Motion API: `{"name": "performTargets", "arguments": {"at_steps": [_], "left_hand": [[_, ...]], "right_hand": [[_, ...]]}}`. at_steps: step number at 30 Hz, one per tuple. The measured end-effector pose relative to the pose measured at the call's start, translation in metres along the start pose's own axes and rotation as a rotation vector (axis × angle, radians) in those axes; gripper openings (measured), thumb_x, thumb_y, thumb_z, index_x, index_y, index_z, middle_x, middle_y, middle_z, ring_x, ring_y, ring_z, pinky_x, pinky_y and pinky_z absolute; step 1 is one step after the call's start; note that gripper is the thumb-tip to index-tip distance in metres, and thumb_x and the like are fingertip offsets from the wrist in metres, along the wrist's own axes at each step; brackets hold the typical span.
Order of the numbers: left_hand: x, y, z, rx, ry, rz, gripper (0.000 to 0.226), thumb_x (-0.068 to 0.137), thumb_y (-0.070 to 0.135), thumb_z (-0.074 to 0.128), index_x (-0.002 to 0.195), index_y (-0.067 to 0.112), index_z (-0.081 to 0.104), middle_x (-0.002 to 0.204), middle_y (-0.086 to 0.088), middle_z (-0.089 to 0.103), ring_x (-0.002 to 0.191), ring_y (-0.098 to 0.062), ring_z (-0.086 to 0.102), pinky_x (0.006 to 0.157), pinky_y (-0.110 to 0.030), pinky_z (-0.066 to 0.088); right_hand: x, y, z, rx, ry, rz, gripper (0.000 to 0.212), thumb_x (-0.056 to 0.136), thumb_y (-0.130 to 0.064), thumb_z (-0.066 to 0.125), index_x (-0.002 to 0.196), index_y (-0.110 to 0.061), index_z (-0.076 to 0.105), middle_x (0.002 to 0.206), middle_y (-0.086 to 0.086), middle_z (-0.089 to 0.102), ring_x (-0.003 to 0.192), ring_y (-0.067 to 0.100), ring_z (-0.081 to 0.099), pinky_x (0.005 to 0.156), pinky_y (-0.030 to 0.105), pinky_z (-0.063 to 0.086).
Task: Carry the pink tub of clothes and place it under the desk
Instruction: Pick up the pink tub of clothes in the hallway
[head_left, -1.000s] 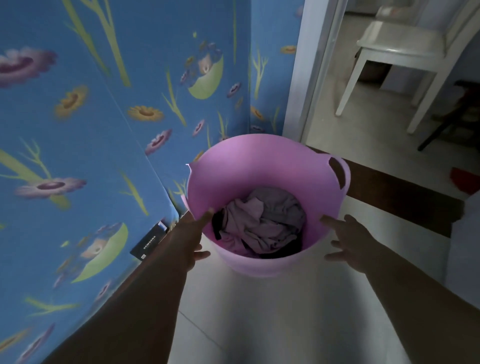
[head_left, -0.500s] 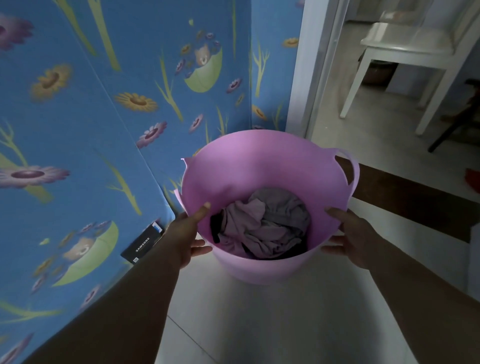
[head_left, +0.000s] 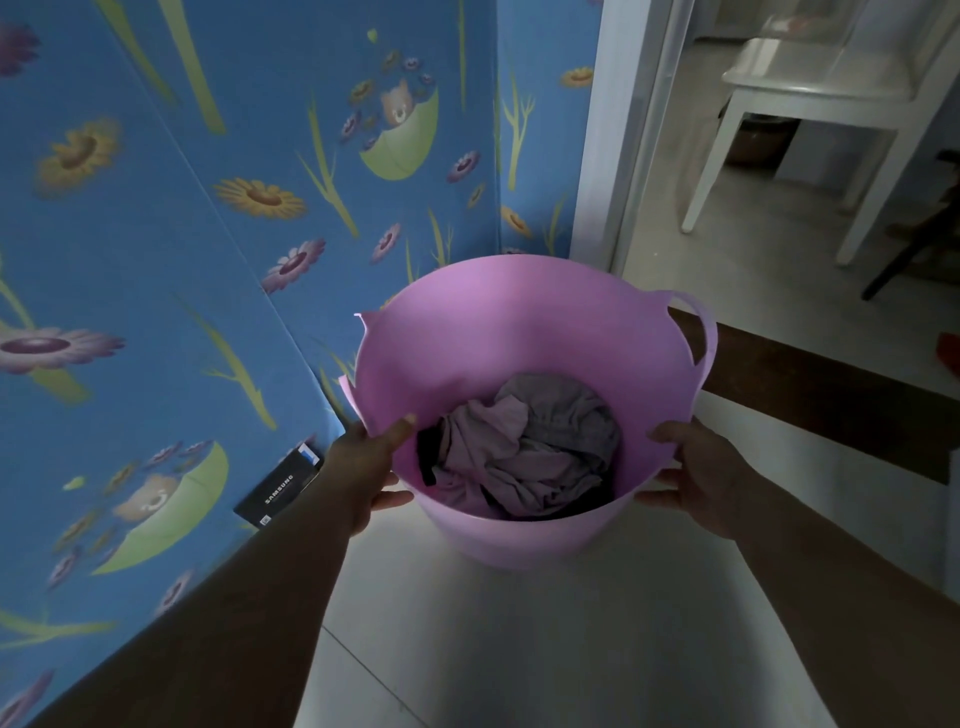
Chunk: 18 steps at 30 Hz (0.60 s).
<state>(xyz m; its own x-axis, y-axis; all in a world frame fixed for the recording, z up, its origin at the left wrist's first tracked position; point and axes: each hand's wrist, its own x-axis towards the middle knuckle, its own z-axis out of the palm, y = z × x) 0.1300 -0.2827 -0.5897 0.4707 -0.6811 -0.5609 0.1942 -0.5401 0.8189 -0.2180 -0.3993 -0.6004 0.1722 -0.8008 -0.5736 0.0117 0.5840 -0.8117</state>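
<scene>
The pink tub stands on the pale tiled floor in the corner by the blue flowered wall. Crumpled purple, grey and dark clothes lie at its bottom. My left hand is on the tub's near left rim, thumb over the edge and fingers on the outer wall. On the near right rim sits my right hand, thumb on top and fingers against the outside. A loop handle sticks out at the tub's far right. No desk is in view.
A dark box with white lettering leans against the blue flowered wall just left of the tub. A white door frame opens to another room with a white chair. A dark threshold strip crosses the floor.
Both hands have closed in from beside the tub onto its near rim. The view has moved closer to the tub.
</scene>
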Motion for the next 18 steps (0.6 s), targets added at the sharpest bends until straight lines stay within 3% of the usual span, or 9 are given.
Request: {"name": "performTargets", "arguments": {"at_steps": [4,9,18], "left_hand": [[-0.002,-0.002,-0.003,-0.056,-0.003,0.009,0.054,0.098,0.035,0.072,0.147,0.018,0.056,0.13,-0.016,0.072,0.118,-0.041,0.069,0.075,-0.044,0.063],[0.0,0.001,-0.009,-0.069,-0.025,0.012,0.043,0.101,0.03,0.067,0.142,0.018,0.06,0.13,-0.013,0.074,0.112,-0.036,0.073,0.067,-0.037,0.062],[0.005,-0.003,-0.013,-0.107,-0.078,-0.007,0.047,0.101,0.031,0.067,0.145,0.017,0.059,0.137,-0.013,0.071,0.12,-0.039,0.07,0.071,-0.039,0.063]], "right_hand": [[0.0,0.002,-0.003,0.025,-0.02,-0.006,0.05,0.093,-0.018,0.058,0.139,-0.035,0.055,0.143,0.011,0.057,0.124,0.049,0.056,0.077,0.056,0.062],[0.001,0.001,-0.008,0.07,-0.043,0.011,0.049,0.092,-0.016,0.058,0.138,-0.033,0.056,0.143,0.014,0.056,0.125,0.052,0.055,0.079,0.059,0.061],[-0.001,0.005,-0.012,0.095,-0.066,-0.014,0.048,0.093,-0.011,0.055,0.136,-0.031,0.06,0.139,0.011,0.06,0.111,0.043,0.062,0.069,0.051,0.062]]}}
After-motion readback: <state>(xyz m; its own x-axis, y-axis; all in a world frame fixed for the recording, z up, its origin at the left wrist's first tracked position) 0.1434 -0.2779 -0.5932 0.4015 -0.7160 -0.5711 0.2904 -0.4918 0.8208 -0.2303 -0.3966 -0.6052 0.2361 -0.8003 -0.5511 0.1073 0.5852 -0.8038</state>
